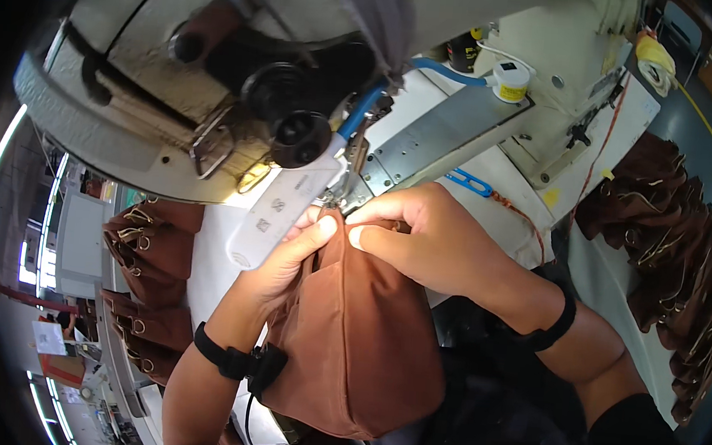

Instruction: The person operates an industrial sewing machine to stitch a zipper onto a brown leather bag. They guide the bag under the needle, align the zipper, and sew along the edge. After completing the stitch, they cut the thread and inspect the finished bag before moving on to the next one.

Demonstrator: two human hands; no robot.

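Note:
A brown fabric bag piece [355,340] hangs from the needle area of a cream industrial sewing machine [218,61]. My left hand [291,255] pinches the fabric's top edge from the left, thumb on top. From the right, my right hand [426,240] grips the same edge, thumb pressed near the seam. Both hands hold the edge right under the presser foot [344,184]. A white lamp bar [281,212] lies just above my left hand. Each wrist wears a black band.
A grey metal plate [442,137] lies on the machine bed, with blue thread snips [468,181] beside it. Stacks of brown pieces with metal rings sit at the left [149,248] and at the right [679,256]. A white-and-yellow box [512,80] stands at the back.

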